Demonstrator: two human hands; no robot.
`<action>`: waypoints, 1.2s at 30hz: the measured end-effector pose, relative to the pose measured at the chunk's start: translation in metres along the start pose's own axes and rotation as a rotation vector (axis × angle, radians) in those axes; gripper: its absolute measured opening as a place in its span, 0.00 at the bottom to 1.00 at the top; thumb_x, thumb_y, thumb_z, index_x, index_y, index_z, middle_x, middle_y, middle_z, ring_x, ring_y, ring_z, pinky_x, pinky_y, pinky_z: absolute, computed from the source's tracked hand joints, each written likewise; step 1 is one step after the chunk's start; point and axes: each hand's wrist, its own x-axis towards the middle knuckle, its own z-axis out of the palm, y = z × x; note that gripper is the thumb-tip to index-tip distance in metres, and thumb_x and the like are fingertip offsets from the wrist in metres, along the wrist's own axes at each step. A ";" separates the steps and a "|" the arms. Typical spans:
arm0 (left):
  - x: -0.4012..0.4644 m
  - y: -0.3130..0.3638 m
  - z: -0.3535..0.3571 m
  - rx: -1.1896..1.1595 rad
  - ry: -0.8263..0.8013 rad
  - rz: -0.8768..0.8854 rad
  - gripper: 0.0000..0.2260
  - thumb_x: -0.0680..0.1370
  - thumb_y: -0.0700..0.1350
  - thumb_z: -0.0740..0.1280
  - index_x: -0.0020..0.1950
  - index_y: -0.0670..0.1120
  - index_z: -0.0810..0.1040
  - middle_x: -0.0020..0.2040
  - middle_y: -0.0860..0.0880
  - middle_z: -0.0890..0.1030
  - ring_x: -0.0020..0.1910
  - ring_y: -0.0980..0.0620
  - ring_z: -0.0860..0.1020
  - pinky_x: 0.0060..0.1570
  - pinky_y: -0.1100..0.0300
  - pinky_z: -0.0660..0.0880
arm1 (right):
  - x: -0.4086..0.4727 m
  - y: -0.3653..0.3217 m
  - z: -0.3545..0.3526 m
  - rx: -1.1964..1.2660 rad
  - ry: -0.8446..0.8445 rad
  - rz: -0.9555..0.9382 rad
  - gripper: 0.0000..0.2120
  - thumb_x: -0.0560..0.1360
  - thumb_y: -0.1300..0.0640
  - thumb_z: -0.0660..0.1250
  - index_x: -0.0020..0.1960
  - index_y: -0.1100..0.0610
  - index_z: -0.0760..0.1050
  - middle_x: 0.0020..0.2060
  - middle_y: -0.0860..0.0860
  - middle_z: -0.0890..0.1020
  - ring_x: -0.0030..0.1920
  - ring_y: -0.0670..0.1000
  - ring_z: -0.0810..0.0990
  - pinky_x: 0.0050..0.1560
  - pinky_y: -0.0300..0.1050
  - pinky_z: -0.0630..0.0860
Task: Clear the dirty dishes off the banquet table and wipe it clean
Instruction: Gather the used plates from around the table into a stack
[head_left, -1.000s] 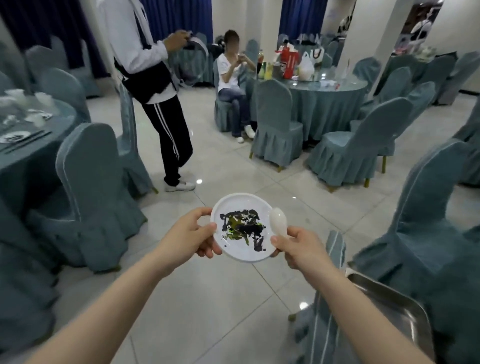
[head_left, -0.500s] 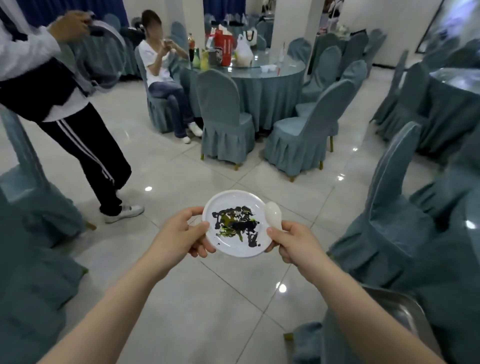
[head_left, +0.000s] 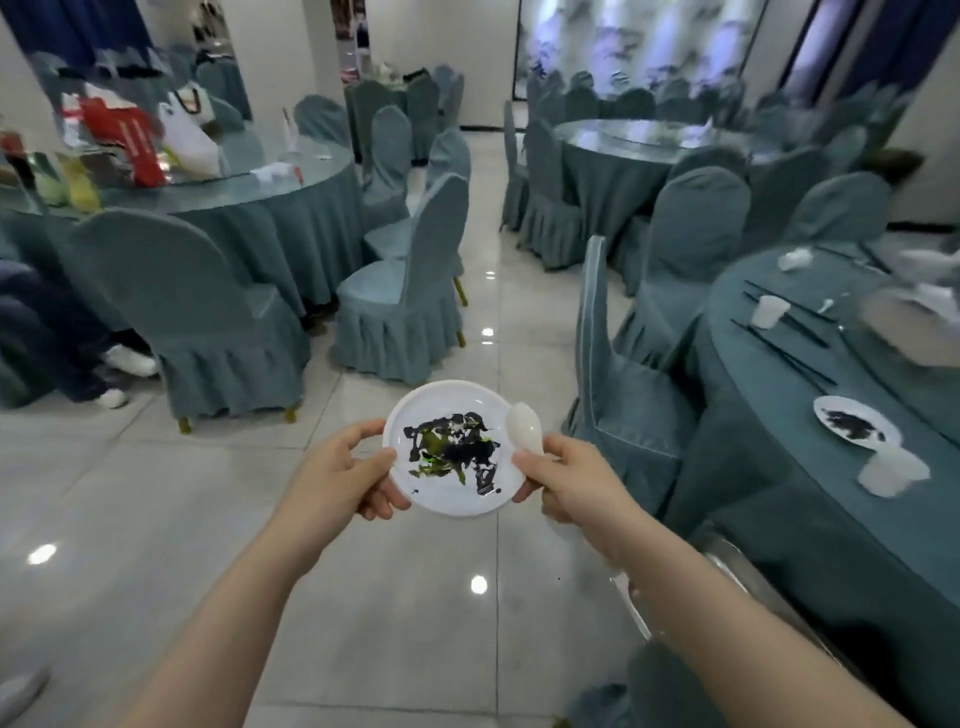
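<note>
Soiled plate (head_left: 451, 448) at frame centre, pinched level by left hand (head_left: 340, 475) and spoon-gripping (white, plastic-looking) right hand (head_left: 569, 480), presumably against spills.

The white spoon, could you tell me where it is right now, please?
In the head view, the white spoon is just right of centre, gripped in the right hand, its bowl against the right rim of the dirty plate.

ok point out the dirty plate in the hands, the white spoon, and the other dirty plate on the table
held dirty plate (head_left: 451, 486), head view, on its bare white lower rim
white spoon (head_left: 524, 426), head view, on its bowl
dirty plate on the table (head_left: 852, 421), head view, on its dark smear
</note>
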 end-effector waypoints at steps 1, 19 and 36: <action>0.022 0.002 0.005 0.018 -0.031 0.008 0.11 0.80 0.43 0.62 0.57 0.58 0.73 0.33 0.42 0.83 0.27 0.52 0.78 0.27 0.63 0.73 | 0.012 -0.001 -0.008 -0.010 0.032 0.013 0.07 0.75 0.54 0.66 0.53 0.53 0.77 0.31 0.53 0.83 0.26 0.50 0.63 0.23 0.37 0.60; 0.361 0.072 0.138 0.066 -0.561 0.036 0.09 0.81 0.43 0.61 0.58 0.54 0.74 0.35 0.43 0.84 0.30 0.52 0.79 0.33 0.59 0.76 | 0.220 -0.027 -0.164 0.067 0.571 0.131 0.07 0.71 0.66 0.62 0.44 0.57 0.77 0.28 0.53 0.80 0.23 0.46 0.73 0.23 0.35 0.65; 0.524 0.128 0.338 0.209 -1.020 0.292 0.11 0.80 0.41 0.62 0.59 0.53 0.76 0.38 0.52 0.84 0.34 0.59 0.78 0.39 0.63 0.76 | 0.246 0.018 -0.291 0.431 1.227 0.222 0.05 0.76 0.62 0.61 0.50 0.57 0.73 0.23 0.53 0.75 0.19 0.45 0.61 0.20 0.36 0.56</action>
